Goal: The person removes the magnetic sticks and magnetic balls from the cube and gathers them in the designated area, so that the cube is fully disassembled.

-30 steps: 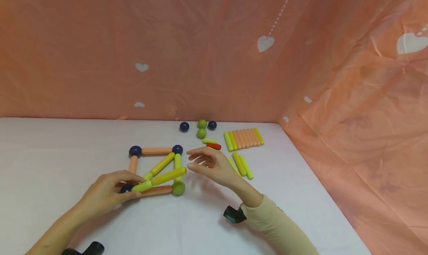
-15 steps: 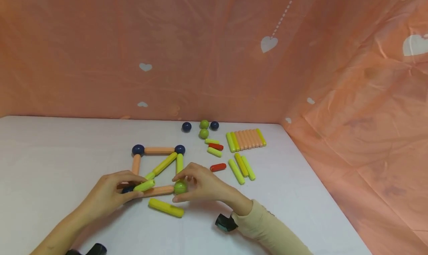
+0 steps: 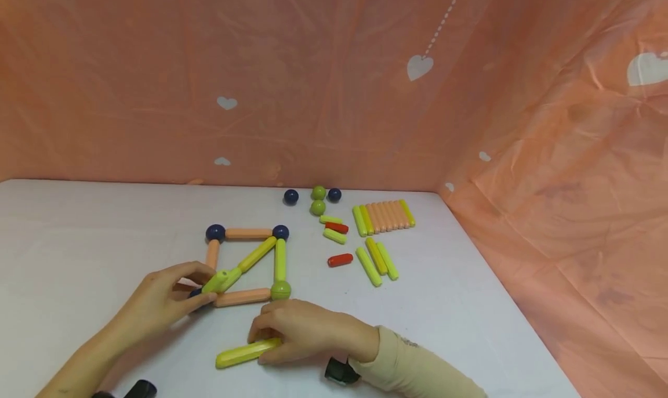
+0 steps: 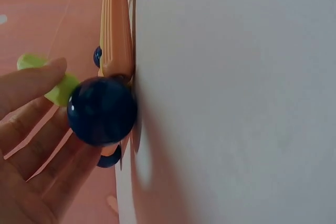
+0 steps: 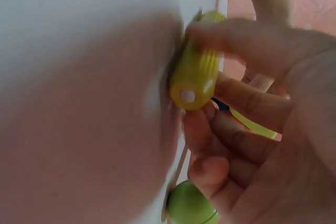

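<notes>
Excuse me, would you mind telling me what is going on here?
A person is handling a frame of rods and balls on the table. The left hand pinches a short green rod at its near-left blue ball. The right hand grips a loose yellow rod in front of the frame. More rods lie to the right.

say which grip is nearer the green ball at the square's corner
Right. The right grip is just on the near side of the green ball, holding a yellow stick; the left grip is well left of the ball, pinching a green stick.
</notes>
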Tool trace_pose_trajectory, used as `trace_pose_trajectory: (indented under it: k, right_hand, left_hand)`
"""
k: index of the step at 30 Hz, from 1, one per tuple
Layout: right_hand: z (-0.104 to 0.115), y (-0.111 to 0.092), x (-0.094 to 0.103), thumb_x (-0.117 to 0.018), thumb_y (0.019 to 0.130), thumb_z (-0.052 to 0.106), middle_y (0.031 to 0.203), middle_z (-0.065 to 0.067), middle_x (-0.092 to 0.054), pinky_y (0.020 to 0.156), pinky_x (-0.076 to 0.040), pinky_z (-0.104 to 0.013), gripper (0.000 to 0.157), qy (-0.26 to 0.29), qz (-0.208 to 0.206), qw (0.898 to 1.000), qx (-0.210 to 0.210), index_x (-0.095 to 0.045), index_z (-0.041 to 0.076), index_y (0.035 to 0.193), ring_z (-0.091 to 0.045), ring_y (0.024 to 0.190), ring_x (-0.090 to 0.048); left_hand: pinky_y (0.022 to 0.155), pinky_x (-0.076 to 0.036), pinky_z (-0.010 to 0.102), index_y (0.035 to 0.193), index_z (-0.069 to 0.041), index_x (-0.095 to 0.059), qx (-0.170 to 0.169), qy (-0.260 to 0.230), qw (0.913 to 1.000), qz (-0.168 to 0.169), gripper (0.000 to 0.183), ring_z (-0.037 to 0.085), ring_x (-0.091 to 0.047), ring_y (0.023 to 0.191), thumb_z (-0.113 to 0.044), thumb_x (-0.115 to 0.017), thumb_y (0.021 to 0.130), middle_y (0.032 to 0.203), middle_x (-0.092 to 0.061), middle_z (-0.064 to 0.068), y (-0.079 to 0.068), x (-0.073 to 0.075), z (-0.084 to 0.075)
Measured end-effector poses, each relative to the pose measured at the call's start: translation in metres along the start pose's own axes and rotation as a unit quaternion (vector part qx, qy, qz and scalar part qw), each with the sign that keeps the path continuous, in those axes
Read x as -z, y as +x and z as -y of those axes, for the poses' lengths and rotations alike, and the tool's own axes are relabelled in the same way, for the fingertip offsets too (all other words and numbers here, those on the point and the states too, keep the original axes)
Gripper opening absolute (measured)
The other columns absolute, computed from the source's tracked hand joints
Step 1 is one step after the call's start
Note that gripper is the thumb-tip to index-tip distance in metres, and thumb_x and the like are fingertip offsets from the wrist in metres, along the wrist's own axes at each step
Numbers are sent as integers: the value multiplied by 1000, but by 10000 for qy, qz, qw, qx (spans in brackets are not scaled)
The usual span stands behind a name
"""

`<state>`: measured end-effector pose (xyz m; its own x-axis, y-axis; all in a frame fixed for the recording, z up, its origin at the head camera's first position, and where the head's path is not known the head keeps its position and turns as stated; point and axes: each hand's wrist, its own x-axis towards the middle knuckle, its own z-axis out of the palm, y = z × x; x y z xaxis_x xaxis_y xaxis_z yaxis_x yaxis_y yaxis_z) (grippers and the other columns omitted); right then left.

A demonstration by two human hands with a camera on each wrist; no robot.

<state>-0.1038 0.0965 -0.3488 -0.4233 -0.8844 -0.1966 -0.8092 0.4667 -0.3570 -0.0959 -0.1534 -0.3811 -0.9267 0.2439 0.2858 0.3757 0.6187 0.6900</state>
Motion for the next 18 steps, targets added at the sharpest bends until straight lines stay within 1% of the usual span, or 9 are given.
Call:
trace_pose_trajectory:
  k: [2,3,5,6,8,10,13,15,18]
  right_hand:
    - [-2,-1,0,-70,89,29,88,13,-59,68,-37,-3,23,319,102,9994,23,-69,16,108,7,76,-47]
    - [-4,-3,0,-69,89,26,88,12,-60,67,-39,-3,22,518,84,9986,5,-69,15,108,7,75,-47]
    - [-11,-8,1,-70,89,24,89,10,-62,67,-41,-6,22,936,-79,9956,-52,-69,13,108,6,74,-49]
    - [-16,-11,1,-70,88,23,89,10,-62,66,-42,-7,22,1196,-182,9926,-122,-69,13,108,5,74,-49]
    - [-25,-20,3,-72,87,21,89,7,-63,66,-44,-9,23,1605,-515,9854,-253,-69,11,108,2,74,-49]
    - [-35,-31,4,-72,87,20,88,5,-63,66,-45,-13,23,1916,-969,9757,-431,-69,10,108,-1,73,-50]
    - [-49,-52,6,-72,86,18,87,-1,-64,68,-47,-16,24,2281,-1757,9540,-835,-69,7,108,-3,75,-52]
    - [-59,-67,7,-71,87,16,88,-6,-66,67,-48,-19,25,2520,-2250,9340,-1159,-68,4,109,-4,76,-54]
    - [-76,-90,11,-68,88,12,90,-13,-68,65,-50,-19,27,2788,-2891,8981,-1793,-66,-2,110,-7,77,-59]
  left_hand:
    - [69,-56,22,95,-14,-68,-6,-21,9999,111,23,8,-64,85,-14,-81,76,91,-68,-5,-1,2,1]
    - [69,-56,22,94,-15,-67,-19,-12,9999,168,23,7,-63,84,-14,-81,76,91,-68,-5,-1,2,1]
    - [69,-56,23,93,-16,-66,-7,34,9995,300,22,7,-62,83,-15,-80,77,91,-67,-6,-1,3,2]
    - [69,-56,24,93,-17,-66,-18,64,9994,341,21,8,-62,83,-15,-80,77,91,-67,-6,-1,3,3]
    - [69,-56,25,93,-17,-65,-29,133,9992,379,22,9,-63,83,-15,-80,77,92,-67,-6,-2,4,4]
    - [70,-56,28,94,-16,-65,-40,174,9991,397,23,12,-63,84,-13,-80,77,94,-68,-4,-3,4,6]
    - [70,-57,32,95,-14,-64,-87,185,9991,373,24,12,-63,83,-10,-80,77,94,-68,-3,-4,4,7]
    - [70,-57,34,95,-14,-64,-189,163,9993,291,25,10,-63,83,-7,-80,76,93,-68,-3,-4,3,7]
    - [70,-57,32,93,-14,-63,-397,160,9991,81,26,2,-60,83,-5,-80,75,91,-68,-5,-2,0,5]
